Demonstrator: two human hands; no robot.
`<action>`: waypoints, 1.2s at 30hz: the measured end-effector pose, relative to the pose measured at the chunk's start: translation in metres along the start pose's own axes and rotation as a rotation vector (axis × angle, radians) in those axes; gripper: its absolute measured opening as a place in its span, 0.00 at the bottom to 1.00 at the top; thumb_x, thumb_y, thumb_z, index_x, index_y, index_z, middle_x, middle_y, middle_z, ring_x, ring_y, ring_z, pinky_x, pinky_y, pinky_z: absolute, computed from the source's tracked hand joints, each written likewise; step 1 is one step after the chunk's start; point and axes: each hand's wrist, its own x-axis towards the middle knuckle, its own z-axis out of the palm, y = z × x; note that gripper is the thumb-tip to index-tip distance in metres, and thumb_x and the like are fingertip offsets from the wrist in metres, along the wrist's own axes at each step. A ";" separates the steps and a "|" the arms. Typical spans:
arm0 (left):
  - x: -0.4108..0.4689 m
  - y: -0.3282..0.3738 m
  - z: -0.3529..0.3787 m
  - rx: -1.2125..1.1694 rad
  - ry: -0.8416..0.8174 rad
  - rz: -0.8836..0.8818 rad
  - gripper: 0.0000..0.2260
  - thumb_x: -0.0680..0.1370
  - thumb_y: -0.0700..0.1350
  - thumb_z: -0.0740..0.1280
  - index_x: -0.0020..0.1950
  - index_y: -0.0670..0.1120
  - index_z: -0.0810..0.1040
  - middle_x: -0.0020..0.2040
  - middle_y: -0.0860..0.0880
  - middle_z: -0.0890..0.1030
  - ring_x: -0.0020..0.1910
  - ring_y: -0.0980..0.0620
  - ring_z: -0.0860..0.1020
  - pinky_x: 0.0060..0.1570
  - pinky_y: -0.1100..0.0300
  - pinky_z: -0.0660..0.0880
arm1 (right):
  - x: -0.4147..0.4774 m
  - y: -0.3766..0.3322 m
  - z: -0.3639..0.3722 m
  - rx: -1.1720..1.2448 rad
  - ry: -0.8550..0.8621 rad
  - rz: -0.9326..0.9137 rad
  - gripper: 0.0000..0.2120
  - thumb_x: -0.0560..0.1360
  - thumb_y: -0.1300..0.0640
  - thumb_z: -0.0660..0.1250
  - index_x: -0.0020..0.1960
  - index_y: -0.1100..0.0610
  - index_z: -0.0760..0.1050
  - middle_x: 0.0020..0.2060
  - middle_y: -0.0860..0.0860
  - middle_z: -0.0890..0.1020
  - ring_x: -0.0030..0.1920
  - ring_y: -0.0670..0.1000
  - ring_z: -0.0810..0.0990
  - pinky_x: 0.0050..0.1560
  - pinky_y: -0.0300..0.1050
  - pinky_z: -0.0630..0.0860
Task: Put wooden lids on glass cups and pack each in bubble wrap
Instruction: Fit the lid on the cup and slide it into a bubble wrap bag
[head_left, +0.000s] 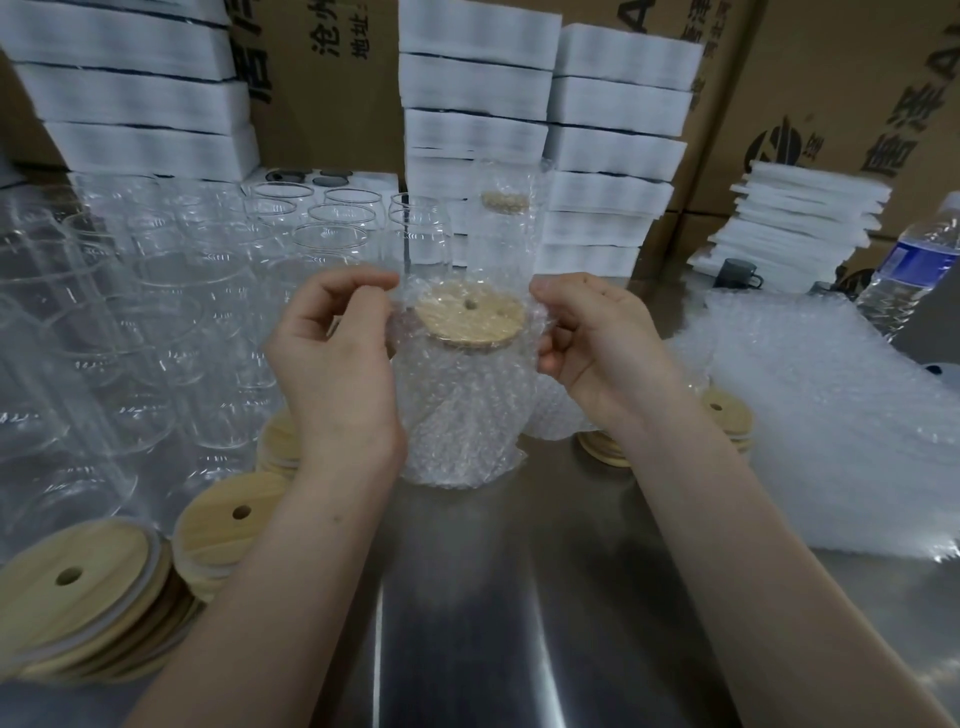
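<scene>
The left grip (332, 358) and the right grip (597, 348) are each clamped on the bubble wrap bag (457, 467), fingers curled and pinching its upper edge on either side; between them sits a round wooden lid (470, 318) with a hole in it, lying flat on the glass cup (457, 384), which shows only dimly through the wrap; the bag stands upright on the steel table (519, 597), its mouth open above the lid.

Just beyond the right grip and touching the bag lies another bubble-wrapped bundle (556, 410); under the right wrist is a short stack of lids (722, 415); behind the left wrist is a further lid stack (280, 441).

Farther to the left of the grip stand rows of bare glass cups (208, 312), rims up; nearer the person on that side are two more stacks of wooden lids (234, 525) and (78, 582).

To the right of the grip lies a pile of bubble wrap bags (831, 415); past it stands a water bottle (914, 265), and near that a small dark mug (735, 273).

Straight behind the grip stands a wrapped cup (501, 208) with its lid on; behind that rise stacks of white foam sheets (613, 130), with cardboard boxes (831, 78) at the back.
</scene>
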 end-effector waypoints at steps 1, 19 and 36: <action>0.000 -0.001 0.000 0.020 0.005 -0.008 0.16 0.75 0.31 0.62 0.36 0.49 0.81 0.31 0.53 0.76 0.35 0.54 0.70 0.37 0.59 0.67 | 0.000 0.001 0.001 0.024 0.011 0.023 0.07 0.75 0.66 0.68 0.40 0.59 0.73 0.27 0.51 0.74 0.23 0.46 0.73 0.22 0.38 0.70; -0.010 -0.018 -0.001 0.262 0.005 0.005 0.08 0.76 0.48 0.67 0.45 0.48 0.85 0.48 0.40 0.83 0.51 0.45 0.81 0.55 0.46 0.76 | -0.002 0.025 0.014 -0.198 0.287 -0.182 0.05 0.78 0.61 0.68 0.44 0.58 0.79 0.27 0.50 0.77 0.25 0.45 0.74 0.27 0.36 0.73; -0.019 -0.022 0.004 0.026 -0.049 -0.175 0.13 0.83 0.45 0.61 0.57 0.43 0.84 0.51 0.47 0.86 0.53 0.49 0.84 0.54 0.52 0.79 | -0.034 0.035 0.026 -0.627 -0.064 -0.086 0.44 0.65 0.52 0.81 0.71 0.47 0.56 0.61 0.43 0.74 0.61 0.41 0.77 0.62 0.38 0.75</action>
